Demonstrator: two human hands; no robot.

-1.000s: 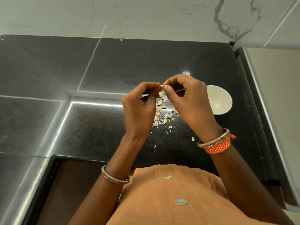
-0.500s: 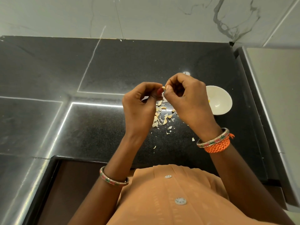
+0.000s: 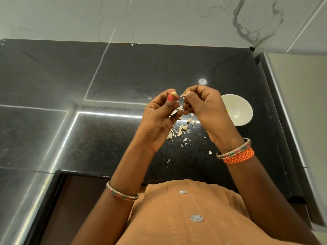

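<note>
My left hand [image 3: 159,119] pinches a small pale garlic clove [image 3: 174,93] between thumb and fingertips, held above the black countertop [image 3: 106,138]. Just to its right, my right hand [image 3: 203,106] pinches a thin strip of papery skin [image 3: 182,95] pulled off the clove. Another flake of skin [image 3: 175,112] hangs between the two hands. A heap of peeled skins [image 3: 180,129] lies on the counter directly beneath the hands.
A small white bowl [image 3: 242,119] with a yellowish bit inside stands to the right of my right hand. A pale raised surface [image 3: 300,103] borders the counter on the right. A marble wall [image 3: 159,18] rises behind. The counter's front edge [image 3: 88,173] runs near my body.
The hands have drawn slightly apart: the left now shows the bare clove at its fingertips, and the right has pulled a piece of skin away from it.
</note>
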